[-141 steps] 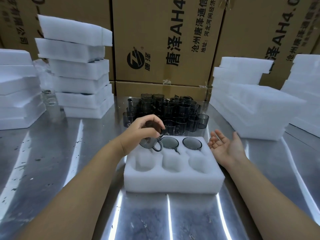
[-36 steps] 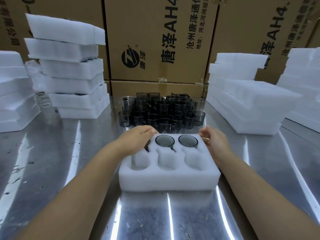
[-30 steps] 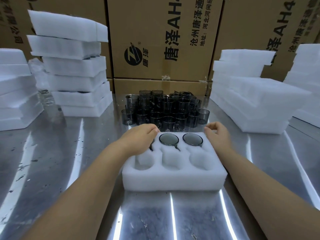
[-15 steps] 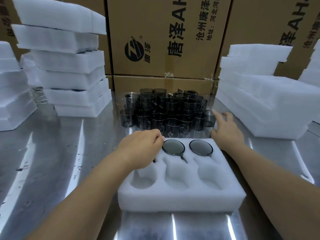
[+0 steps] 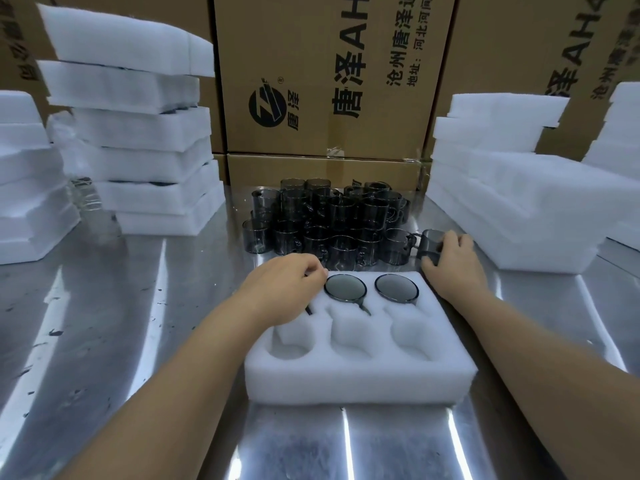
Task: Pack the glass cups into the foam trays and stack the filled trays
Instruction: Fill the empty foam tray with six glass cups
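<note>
The foam tray (image 5: 360,379) lies long side left-right on the steel table (image 5: 104,323). The left hand (image 5: 280,292) curls over its far-left pocket; whether it grips is hidden. Two seated cups (image 5: 345,288) face mouth-up, handles toward the person. Beyond, the right hand (image 5: 453,268) grips an upright cup (image 5: 429,244), handle pointing left, beside the loose cups (image 5: 325,223).

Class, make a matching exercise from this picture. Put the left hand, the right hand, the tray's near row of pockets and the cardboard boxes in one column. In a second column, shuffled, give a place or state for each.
Column one
1. left hand
2. right hand
3. near row of pockets
4. cardboard boxes

Column two
A. empty
B. behind the cup cluster
C. grips a loose cup
D. over the foam tray, at its far left pocket

Pairs: 1-D, 2-C, 3-A, 4-B
</note>
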